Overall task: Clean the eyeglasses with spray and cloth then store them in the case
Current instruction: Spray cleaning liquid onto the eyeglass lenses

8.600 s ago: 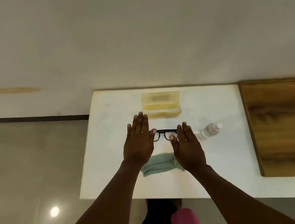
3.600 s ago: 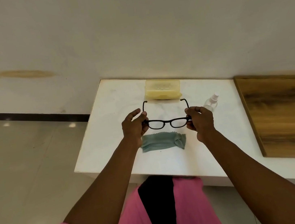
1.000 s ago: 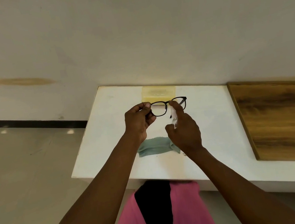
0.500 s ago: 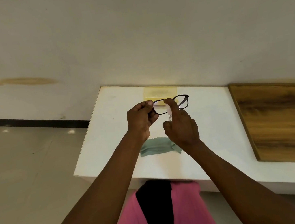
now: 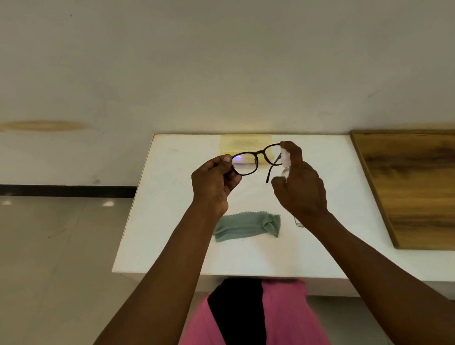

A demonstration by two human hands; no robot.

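Whereas the spray bottle [image 5: 286,164] fronted the eyeglasses [image 5: 257,161] centre half a second ago, right hand [image 5: 300,188] fingers now grip it at their right rim; left hand [image 5: 213,184] pinches the opposite rim. Spraying appears under way.

one eyeglasses [image 5: 256,160], one cloth [image 5: 245,226], one case [image 5: 246,141], one bottle [image 5: 286,161]

No legible text, label or brand anywhere; faint marking on yellow case [image 5: 246,141] unreadable
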